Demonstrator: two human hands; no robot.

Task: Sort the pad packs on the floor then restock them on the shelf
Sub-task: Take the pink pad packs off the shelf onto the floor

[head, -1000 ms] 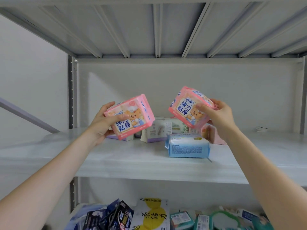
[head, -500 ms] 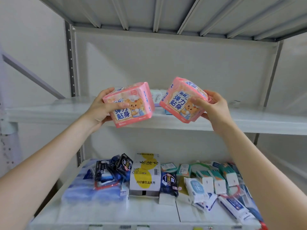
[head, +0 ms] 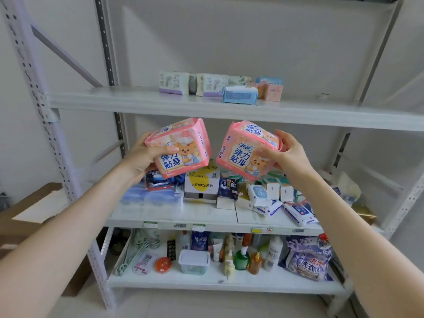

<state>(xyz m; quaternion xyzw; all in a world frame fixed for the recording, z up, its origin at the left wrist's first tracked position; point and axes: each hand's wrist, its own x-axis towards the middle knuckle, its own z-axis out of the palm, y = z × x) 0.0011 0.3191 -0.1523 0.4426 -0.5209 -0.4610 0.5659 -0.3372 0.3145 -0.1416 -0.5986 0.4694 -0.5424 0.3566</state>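
My left hand grips a pink pad pack with a bear print, held in the air below the upper shelf board. My right hand grips a second pink pad pack of the same kind, tilted, just right of the first. The two packs are apart by a small gap. On the upper shelf stand white-and-purple pad packs, a blue pack lying flat, and pink packs behind it.
The middle shelf holds a yellow-and-white box, wipes and tissue packs. The bottom shelf carries bottles, a plastic tub and a purple detergent bag. Cardboard boxes stand at the left beyond the upright post.
The view has pulled back and tipped down, so the upper shelf now sits above my hands and the lower shelves show. Both packs have dropped below the upper shelf's edge, still held.
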